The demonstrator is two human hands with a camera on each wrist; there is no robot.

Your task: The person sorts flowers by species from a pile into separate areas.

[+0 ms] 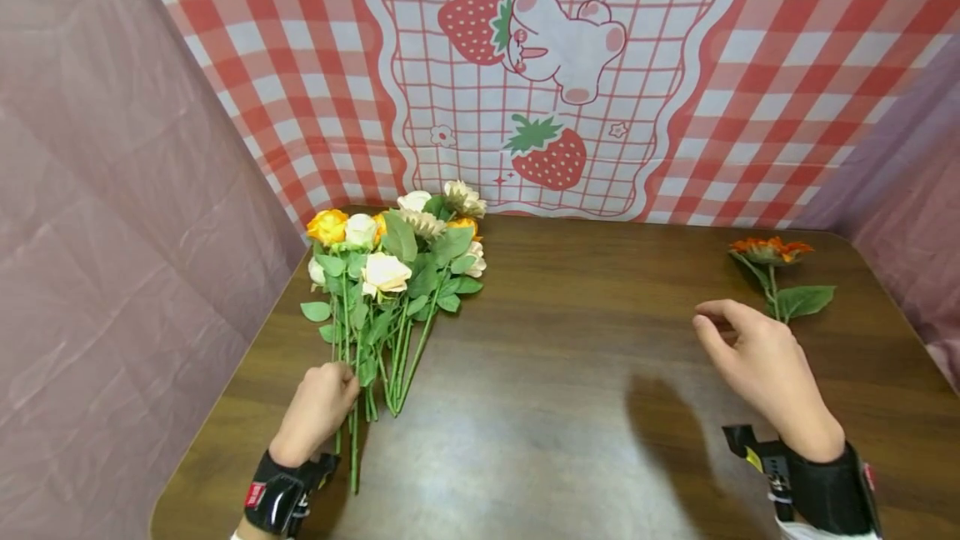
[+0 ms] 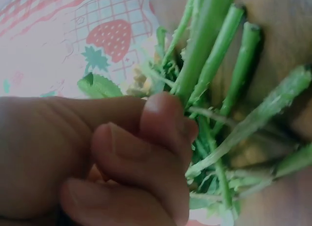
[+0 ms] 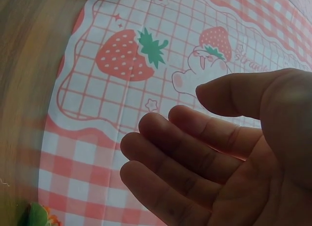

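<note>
On the left of the table lies a bunch of flowers, with orange, white and cream blooms (image 1: pixel 386 272) and long green stems (image 1: pixel 405 365). At its lower stems my left hand (image 1: pixel 318 403) pinches a green flower stem (image 2: pixel 204 45) between thumb and curled fingers; which bloom it carries cannot be told. My right hand (image 1: pixel 765 365) hovers over the right side, holding nothing, its fingers loosely bent and apart from the thumb in the right wrist view. Just beyond it lies a single orange flower (image 1: pixel 772 252) with green leaves, its lower stem hidden behind the hand.
The brown wooden table (image 1: pixel 540 340) stretches between the hands. A red-and-white checked cloth (image 1: pixel 300 65) with strawberry prints hangs along the back edge. Pinkish fabric (image 1: pixel 112 190) hangs at the left, and more at the right.
</note>
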